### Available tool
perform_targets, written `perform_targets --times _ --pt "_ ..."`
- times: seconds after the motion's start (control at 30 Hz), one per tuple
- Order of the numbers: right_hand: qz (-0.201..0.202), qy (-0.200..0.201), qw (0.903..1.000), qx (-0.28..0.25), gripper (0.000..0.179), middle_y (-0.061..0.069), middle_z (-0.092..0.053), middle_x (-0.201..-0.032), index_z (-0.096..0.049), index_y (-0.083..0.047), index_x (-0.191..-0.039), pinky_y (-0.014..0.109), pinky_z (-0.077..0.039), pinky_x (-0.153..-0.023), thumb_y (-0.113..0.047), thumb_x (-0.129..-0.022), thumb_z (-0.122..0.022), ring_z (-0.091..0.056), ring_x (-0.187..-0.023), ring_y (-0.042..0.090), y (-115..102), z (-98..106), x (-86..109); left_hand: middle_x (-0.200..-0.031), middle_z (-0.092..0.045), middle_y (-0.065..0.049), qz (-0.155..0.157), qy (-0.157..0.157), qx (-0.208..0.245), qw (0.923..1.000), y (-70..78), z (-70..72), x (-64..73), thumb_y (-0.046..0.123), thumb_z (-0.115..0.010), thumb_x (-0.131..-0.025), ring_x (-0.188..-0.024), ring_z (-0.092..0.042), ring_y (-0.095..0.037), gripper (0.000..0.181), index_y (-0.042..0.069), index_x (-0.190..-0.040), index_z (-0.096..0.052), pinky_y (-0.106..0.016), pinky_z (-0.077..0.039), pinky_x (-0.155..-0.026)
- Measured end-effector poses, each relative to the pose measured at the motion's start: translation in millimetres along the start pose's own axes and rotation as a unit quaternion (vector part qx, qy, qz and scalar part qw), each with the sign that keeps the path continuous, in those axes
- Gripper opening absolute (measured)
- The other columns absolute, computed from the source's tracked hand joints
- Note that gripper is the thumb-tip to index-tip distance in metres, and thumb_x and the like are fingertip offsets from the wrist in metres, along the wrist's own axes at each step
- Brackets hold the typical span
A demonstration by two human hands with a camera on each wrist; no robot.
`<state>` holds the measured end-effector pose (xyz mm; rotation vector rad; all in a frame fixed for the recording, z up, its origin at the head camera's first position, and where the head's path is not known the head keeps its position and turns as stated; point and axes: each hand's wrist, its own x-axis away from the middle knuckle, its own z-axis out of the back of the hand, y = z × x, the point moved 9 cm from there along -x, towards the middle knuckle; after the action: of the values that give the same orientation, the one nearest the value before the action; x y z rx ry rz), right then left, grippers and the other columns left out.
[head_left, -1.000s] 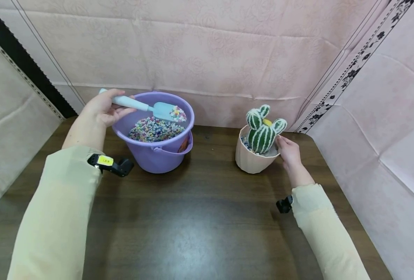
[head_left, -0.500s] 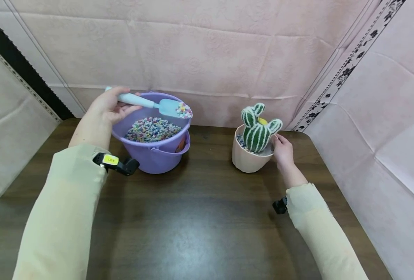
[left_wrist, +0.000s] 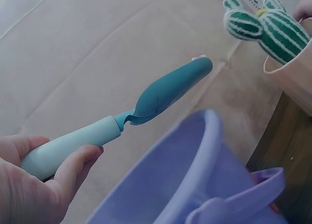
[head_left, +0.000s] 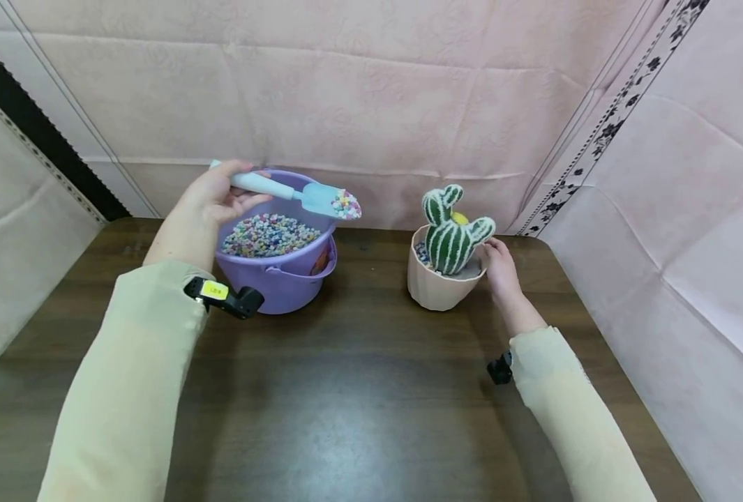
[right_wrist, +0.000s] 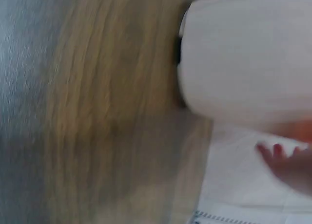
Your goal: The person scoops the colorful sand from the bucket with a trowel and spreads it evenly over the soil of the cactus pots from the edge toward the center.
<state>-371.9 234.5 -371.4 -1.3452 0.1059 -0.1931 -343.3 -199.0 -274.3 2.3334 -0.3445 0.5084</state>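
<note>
Pot w/ cactus: on worktop, rear R.; R. hand pinches its R. rim. Prob. stiff, light, tippable; best steadied at rim or wall, not by the soft-looking cactus. Scoop: raised, L. of pot; L. hand grips handle. Prob. light, rigid; keep level. Beads: at blade tip; loose, apt to roll.
</note>
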Motion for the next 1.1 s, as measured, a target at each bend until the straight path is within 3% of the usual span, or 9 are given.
perform_targets --times 0.1,0.17,0.4,0.53,0.77,0.83,1.1 --pt "0.006 -0.044 0.9975 -0.055 0.047 0.015 -0.024 -0.153 -0.022 0.000 -0.147 0.028 -0.019 -0.121 -0.013 -0.101 -0.027 -0.022 -0.142 0.022 4 -7 -3.6 -0.078 -0.069 -0.017 0.002 -0.005 0.005 1.0000 -6.8 -6.6 0.2 0.006 -0.055 -0.093 -0.136 -0.038 -0.016 0.020 0.011 -0.112 -0.052 -0.035 -0.037 -0.107" --pt "0.004 -0.044 0.9966 -0.070 0.048 0.014 -0.023 -0.154 -0.021 0.002 -0.146 0.027 -0.017 -0.122 -0.011 -0.101 -0.027 -0.020 -0.143 0.021 8 -7 -4.7 -0.079 -0.069 -0.017 0.003 -0.009 0.004 1.0000 -11.6 -12.3 0.9 0.006 -0.055 -0.093 -0.136 -0.038 -0.017 0.027 0.014 -0.118 -0.049 -0.035 -0.036 -0.108" --pt "0.011 0.018 0.9997 -0.008 0.045 0.017 -0.036 -0.147 -0.035 0.004 -0.141 0.031 -0.026 -0.120 -0.010 -0.099 -0.029 -0.031 -0.138 0.025 9 3 -3.0 -0.079 -0.069 -0.018 0.014 -0.015 0.015 0.9997 -28.6 -31.5 1.9 0.006 -0.054 -0.093 -0.134 -0.040 -0.020 0.032 0.017 -0.123 -0.046 -0.036 -0.034 -0.111" --pt "0.017 0.032 0.9993 -0.006 0.043 0.019 -0.042 -0.143 -0.039 0.003 -0.138 0.033 -0.031 -0.117 -0.010 -0.099 -0.027 -0.038 -0.134 0.027 7 3 1.1 -0.088 -0.067 -0.017 0.020 -0.010 0.022 0.9995 -35.5 -39.3 -0.3 0.006 -0.055 -0.093 -0.132 -0.044 -0.018 0.036 0.018 -0.125 -0.044 -0.036 -0.035 -0.110" --pt "0.008 0.063 0.9977 -0.026 0.044 0.020 -0.043 -0.142 -0.040 0.005 -0.137 0.034 -0.034 -0.116 -0.007 -0.099 -0.023 -0.041 -0.132 0.027 10 6 6.5 -0.132 -0.054 -0.009 0.017 -0.002 -0.003 0.9999 -48.0 -50.0 -5.4 0.006 -0.054 -0.093 -0.131 -0.045 -0.020 0.047 0.022 -0.133 -0.036 -0.036 -0.038 -0.108" --pt "0.014 0.075 0.9966 -0.029 0.044 0.021 -0.044 -0.141 -0.040 0.006 -0.137 0.035 -0.035 -0.115 -0.007 -0.098 -0.022 -0.041 -0.132 0.027 9 7 8.3 -0.137 -0.051 -0.008 0.015 0.000 -0.010 0.9998 -50.3 -52.3 -6.8 0.007 -0.054 -0.093 -0.131 -0.045 -0.021 0.048 0.022 -0.135 -0.035 -0.036 -0.038 -0.107" --pt "0.026 0.106 0.9940 0.012 0.041 0.022 -0.046 -0.137 -0.044 0.006 -0.131 0.038 -0.036 -0.112 -0.008 -0.098 -0.025 -0.042 -0.127 0.028 7 14 17.3 -0.133 -0.054 -0.008 0.016 -0.001 -0.020 0.9997 -60.3 -59.5 -9.6 0.008 -0.054 -0.094 -0.130 -0.046 -0.022 0.034 0.017 -0.124 -0.041 -0.037 -0.039 -0.106"
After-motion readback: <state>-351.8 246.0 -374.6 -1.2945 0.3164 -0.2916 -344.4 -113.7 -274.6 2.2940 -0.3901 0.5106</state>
